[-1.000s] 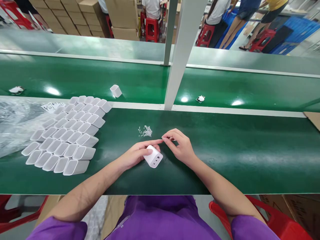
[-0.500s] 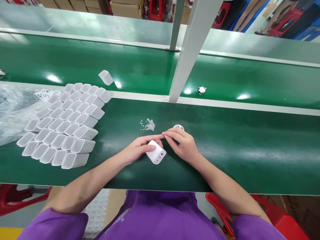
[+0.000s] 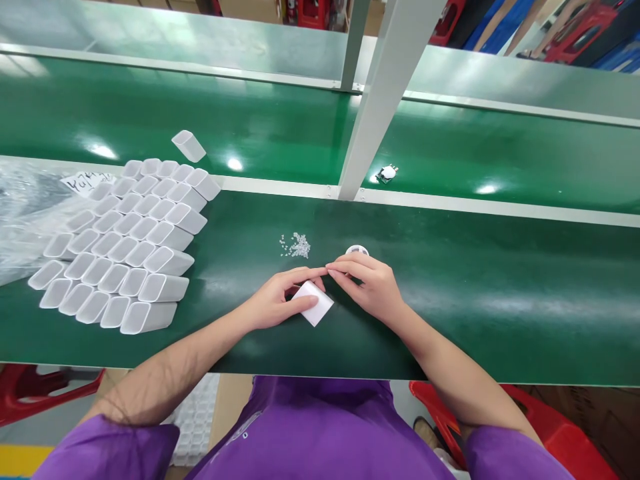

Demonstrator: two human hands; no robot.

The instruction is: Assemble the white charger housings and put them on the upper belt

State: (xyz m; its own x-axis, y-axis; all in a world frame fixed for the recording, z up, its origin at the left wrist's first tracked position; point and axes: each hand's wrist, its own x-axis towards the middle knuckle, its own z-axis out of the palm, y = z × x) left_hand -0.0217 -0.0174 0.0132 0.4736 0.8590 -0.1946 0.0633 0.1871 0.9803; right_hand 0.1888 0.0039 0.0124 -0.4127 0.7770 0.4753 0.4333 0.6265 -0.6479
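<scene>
My left hand (image 3: 277, 301) grips a small white charger block (image 3: 315, 304) on the green work surface (image 3: 500, 300), thumb across its side. My right hand (image 3: 367, 283) rests just to the right, fingertips pinched together and touching the tip of my left forefinger above the block; whether something tiny is between them cannot be seen. A little heap of tiny clear pieces (image 3: 296, 246) lies just beyond my hands. A small white ring-shaped item (image 3: 357, 251) peeks out behind my right hand.
Several rows of empty white housings (image 3: 125, 243) lie stacked at the left, beside crinkled clear plastic (image 3: 25, 207). One loose housing (image 3: 189, 146) and a small white part (image 3: 387, 173) sit on the conveyor belt (image 3: 280, 140) beyond a metal rail. A grey post (image 3: 375, 113) rises at centre.
The block has been turned in my left hand: its port face showed earlier, now a plain side faces up. The camera tilted down, and the white ring became visible.
</scene>
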